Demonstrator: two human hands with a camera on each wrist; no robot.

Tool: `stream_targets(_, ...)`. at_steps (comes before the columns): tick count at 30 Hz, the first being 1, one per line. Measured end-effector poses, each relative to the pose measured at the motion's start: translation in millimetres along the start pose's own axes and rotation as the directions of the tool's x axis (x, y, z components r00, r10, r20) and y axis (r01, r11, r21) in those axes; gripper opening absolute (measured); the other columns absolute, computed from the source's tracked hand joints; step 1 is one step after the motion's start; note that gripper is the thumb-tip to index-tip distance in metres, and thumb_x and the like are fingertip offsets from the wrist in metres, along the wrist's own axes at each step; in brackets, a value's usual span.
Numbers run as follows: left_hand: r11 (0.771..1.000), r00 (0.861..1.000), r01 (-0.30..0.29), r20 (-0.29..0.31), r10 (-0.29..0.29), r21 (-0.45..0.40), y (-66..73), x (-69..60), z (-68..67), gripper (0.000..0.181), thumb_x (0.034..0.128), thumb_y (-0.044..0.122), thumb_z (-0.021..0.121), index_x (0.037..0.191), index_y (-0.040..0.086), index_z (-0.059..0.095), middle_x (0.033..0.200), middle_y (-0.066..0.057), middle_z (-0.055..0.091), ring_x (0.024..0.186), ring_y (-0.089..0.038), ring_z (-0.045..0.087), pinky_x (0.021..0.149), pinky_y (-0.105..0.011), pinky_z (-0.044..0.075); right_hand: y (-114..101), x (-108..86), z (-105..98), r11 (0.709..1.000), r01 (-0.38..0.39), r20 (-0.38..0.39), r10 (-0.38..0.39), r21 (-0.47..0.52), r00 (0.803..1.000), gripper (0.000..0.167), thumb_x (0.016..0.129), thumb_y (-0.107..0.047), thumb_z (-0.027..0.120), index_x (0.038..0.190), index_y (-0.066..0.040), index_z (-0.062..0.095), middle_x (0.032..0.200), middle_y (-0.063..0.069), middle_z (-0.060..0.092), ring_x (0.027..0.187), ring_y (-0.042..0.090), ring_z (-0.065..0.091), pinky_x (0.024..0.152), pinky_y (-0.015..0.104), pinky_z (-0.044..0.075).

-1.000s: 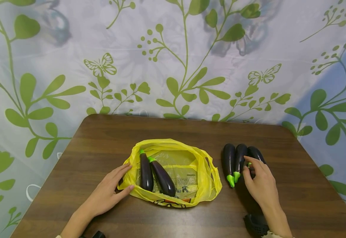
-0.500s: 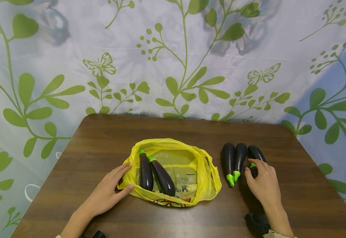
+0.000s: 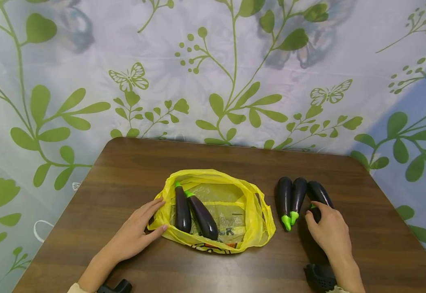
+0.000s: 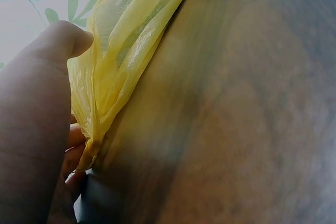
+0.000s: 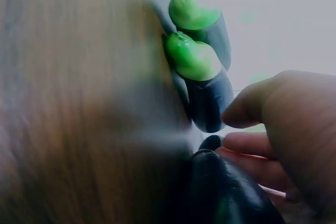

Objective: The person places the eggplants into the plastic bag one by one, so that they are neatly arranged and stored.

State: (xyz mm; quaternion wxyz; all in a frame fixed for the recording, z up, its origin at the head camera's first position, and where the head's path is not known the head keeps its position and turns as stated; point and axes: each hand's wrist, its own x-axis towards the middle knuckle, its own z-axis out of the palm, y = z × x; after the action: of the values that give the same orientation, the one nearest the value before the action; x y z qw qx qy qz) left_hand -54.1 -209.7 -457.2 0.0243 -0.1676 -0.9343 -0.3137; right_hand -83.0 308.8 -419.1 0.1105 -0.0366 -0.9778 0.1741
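A yellow plastic bag (image 3: pixel 255 203) lies with its mouth spread wide, and two purple eggplants (image 3: pixel 203 217) with green caps rest inside it. At the bag's left side my left hand (image 3: pixel 134 234) touches the rim, thumb and fingers apart. The left wrist view has the thumb (image 4: pixel 73 40) against the yellow plastic. To the right, several eggplants (image 3: pixel 284 195) lie close together. My right hand (image 3: pixel 331 230) bends over the nearest eggplant (image 3: pixel 317 213), thumb and index finger on either side of it. Most of that eggplant is hidden under the hand; its dark body fills the right wrist view's bottom.
All of this is on a brown wooden table (image 3: pixel 183 154) with rounded far corners. Behind the table hangs a leaf-patterned cloth (image 3: pixel 183 89). Black bands sit near both wrists. A white loop (image 3: pixel 39 230) shows beyond the left edge.
My right hand has shifted slightly right and nearer, and the green cap of the nearest eggplant has shifted with it. The left hand stays at the bag, and the head view has moved a little.
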Motion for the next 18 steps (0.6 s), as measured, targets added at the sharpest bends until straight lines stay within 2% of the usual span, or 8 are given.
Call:
stream_targets(8, 1.0, 1.0, -0.004, 0.003, 0.004, -0.001, 0.4, 0.9, -1.3, 0.073, 0.0995, 0.053, 0.064, 0.158, 0.015, 0.042, 0.161, -0.008, 0.043, 0.146, -0.039, 0.041, 0.114, -0.066, 0.035, 0.5, -1.6, -4.0, 0.999, 0.04, 0.048, -0.038, -0.029, 0.998, 0.041, 0.095, -0.014, 0.062, 0.133, 0.004, 0.063, 0.131, 0.035, 0.061, 0.117, 0.058, 0.054, 0.084, 0.076, 0.044)
stream_targets(18, 1.0, 1.0, 0.001, 0.006, -0.001, 0.001, -1.1, 0.7, 0.8, 0.073, 0.0998, 0.053, 0.063, 0.158, 0.016, 0.042, 0.16, -0.008, 0.044, 0.146, -0.039, 0.041, 0.114, -0.066, 0.035, 3.0, 0.4, -7.5, 0.997, 0.068, 0.191, -0.059, -0.039, 0.98, 0.055, 0.093, -0.014, 0.064, 0.142, 0.009, 0.053, 0.149, 0.034, 0.047, 0.13, 0.061, 0.046, 0.094, 0.078, 0.041)
